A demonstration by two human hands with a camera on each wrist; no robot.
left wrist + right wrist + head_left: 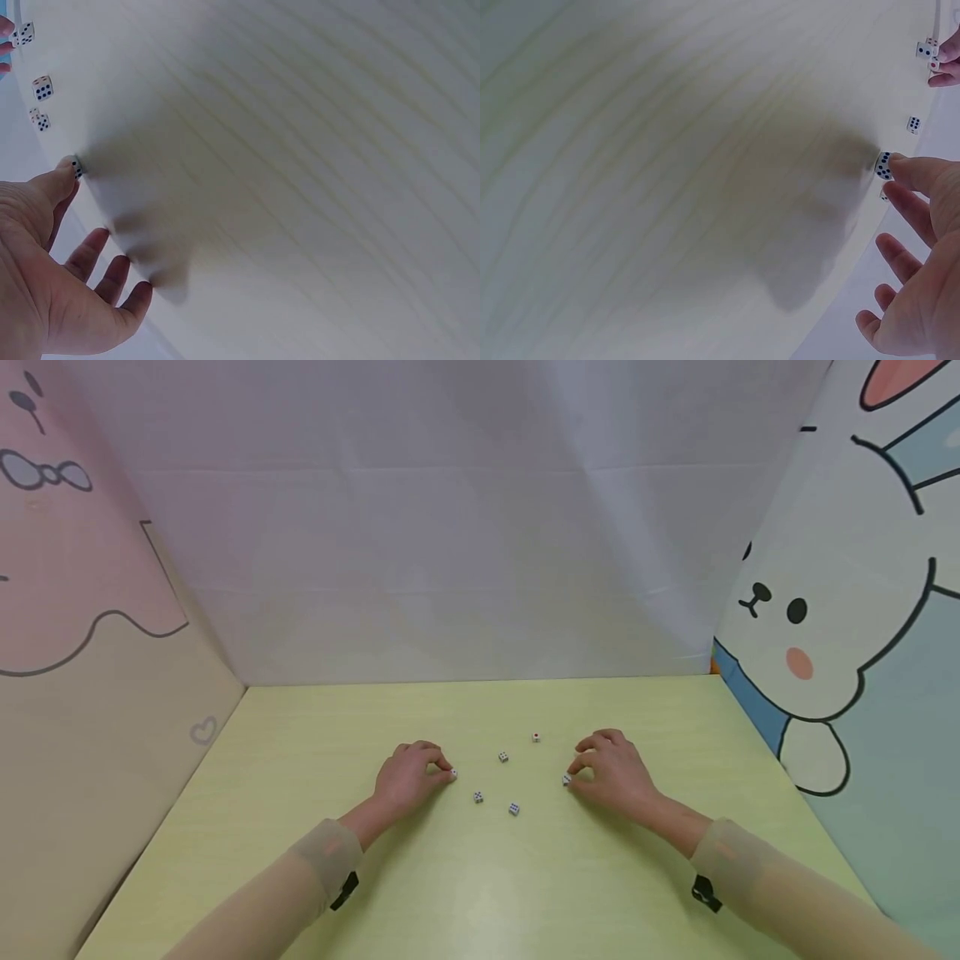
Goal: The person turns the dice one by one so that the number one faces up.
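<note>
My left hand [411,777] pinches a small white die [453,773] between thumb and index finger, low at the table surface. In the left wrist view, part of that die [77,167] shows beyond the thumb tip, and the other fingers are spread. Opposite it, my right hand [615,775] has thumb and index finger on another white die [567,780]; the right wrist view shows dark pips on this die [883,166]. Between the hands lie several more dice: one with a red pip [536,737] farthest back, a second die [503,757], a third die [478,797], and a nearer die [513,809].
The dice rest on a pale yellow wood-grain table [315,727]. A white cloth backdrop [465,527] rises at its far edge. Panels with cartoon drawings flank it: a pink and cream left panel [97,710] and a right panel [862,610] with a white animal.
</note>
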